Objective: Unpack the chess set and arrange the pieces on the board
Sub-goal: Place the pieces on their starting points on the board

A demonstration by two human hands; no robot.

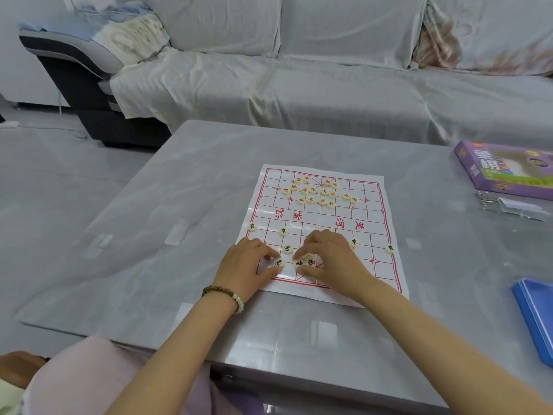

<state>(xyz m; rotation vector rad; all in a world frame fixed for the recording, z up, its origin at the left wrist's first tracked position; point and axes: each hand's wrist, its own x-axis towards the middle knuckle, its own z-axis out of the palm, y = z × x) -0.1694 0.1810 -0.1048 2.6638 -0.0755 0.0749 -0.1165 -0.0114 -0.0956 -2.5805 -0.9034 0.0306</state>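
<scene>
A white paper chess board [371,211] with red lines lies on the grey table [179,235]. Several cream round pieces with red characters [317,193] are bunched on its far half. Black-lettered pieces stand spread on the near half, for example at the left edge [252,226] and the right edge [389,248]. My left hand [245,265] rests on the near left of the board, fingertips pinching a black-lettered piece [279,262]. My right hand [332,256] is beside it, fingers touching a small cluster of black-lettered pieces [303,262]. Some pieces are hidden under my hands.
The purple chess box [505,172] lies at the table's far right, with a key ring and a small white item [508,203] in front of it. A blue tray [535,319] sits at the right edge. A covered sofa [299,85] stands behind the table.
</scene>
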